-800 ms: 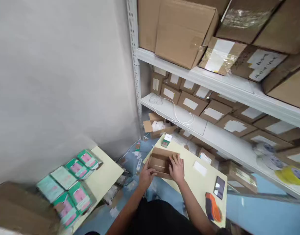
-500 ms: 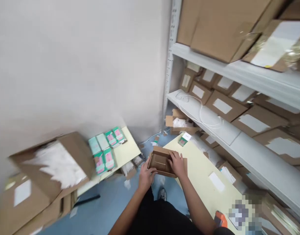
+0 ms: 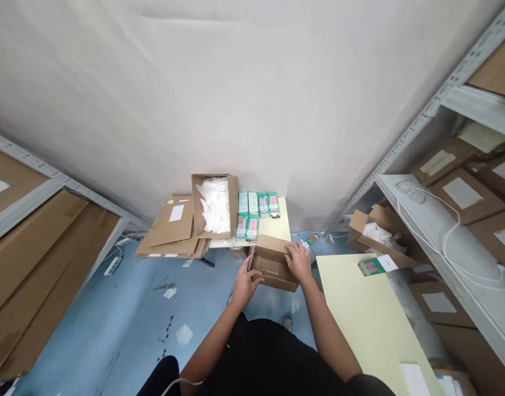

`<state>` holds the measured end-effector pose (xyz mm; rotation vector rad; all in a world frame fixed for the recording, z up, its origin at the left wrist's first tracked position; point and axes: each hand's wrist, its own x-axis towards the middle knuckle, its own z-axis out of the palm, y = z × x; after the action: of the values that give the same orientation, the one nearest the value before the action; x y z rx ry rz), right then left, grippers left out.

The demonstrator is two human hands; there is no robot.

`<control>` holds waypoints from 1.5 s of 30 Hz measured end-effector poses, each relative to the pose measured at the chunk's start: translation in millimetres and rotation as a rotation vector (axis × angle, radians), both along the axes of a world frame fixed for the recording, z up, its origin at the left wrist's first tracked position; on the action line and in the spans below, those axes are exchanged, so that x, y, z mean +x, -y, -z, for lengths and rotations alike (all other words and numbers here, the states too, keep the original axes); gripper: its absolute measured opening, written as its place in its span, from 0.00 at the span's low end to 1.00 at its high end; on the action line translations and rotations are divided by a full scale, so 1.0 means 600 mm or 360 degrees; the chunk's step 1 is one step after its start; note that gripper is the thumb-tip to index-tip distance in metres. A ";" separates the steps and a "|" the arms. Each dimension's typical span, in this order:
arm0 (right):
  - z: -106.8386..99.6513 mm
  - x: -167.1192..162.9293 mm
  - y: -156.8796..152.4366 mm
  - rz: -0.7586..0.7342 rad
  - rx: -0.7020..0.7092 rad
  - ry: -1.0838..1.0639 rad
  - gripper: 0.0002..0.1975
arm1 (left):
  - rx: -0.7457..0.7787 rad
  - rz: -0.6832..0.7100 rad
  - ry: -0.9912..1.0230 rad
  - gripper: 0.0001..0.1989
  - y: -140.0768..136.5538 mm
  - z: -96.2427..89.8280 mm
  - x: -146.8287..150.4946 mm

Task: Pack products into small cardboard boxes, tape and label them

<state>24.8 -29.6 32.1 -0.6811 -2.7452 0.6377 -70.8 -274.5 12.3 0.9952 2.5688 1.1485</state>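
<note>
An open cardboard box (image 3: 272,268), shallow and bare inside, is held in front of my body above the floor. My left hand (image 3: 246,281) grips its left side, thumb over the near wall. On the opposite side, my right hand (image 3: 298,262) is closed on the right edge, with fingers reaching inside. The far flap stands up. Beyond the box, several green-and-pink small boxes (image 3: 252,225) lie in rows on a pale yellow table (image 3: 282,224). Beside them a larger carton (image 3: 234,206) is tipped open, full of white packets (image 3: 215,206).
Flattened cardboard (image 3: 170,225) is stacked left of the carton. At right, another yellow table (image 3: 351,308) bears a green box (image 3: 371,267). Shelves (image 3: 462,264) with cartons and a white cable line the right side. Paper scraps (image 3: 184,334) litter the blue floor.
My view has swung left, so the table with the green boxes now lies straight ahead. Both hands keep hold of the cardboard box, and its far flap stands higher.
</note>
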 end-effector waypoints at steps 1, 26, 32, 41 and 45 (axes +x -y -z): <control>-0.004 -0.025 0.013 -0.0034 -0.0005 -0.0038 0.20 | 0.0006 -0.0044 0.0041 0.07 0.018 0.003 -0.014; 0.078 -0.707 0.307 -0.0110 -0.0196 0.0674 0.33 | 0.0028 -0.0318 0.0478 0.05 0.382 0.037 -0.358; 0.065 -0.704 0.320 -0.0071 -0.0097 0.0464 0.21 | 0.0053 -0.0358 0.0483 0.06 0.390 0.034 -0.362; -0.019 -0.654 0.284 -0.0026 -0.0123 -0.0036 0.20 | 0.0114 -0.0329 0.0470 0.05 0.375 0.016 -0.360; -0.044 -0.622 0.272 -0.0080 -0.0220 -0.0384 0.19 | 0.0129 -0.0333 0.0398 0.05 0.350 0.006 -0.342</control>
<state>-348.3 -193.0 58.2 -0.5263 -2.5197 0.8665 -276.1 -484.5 8.5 0.5630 2.4837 1.3432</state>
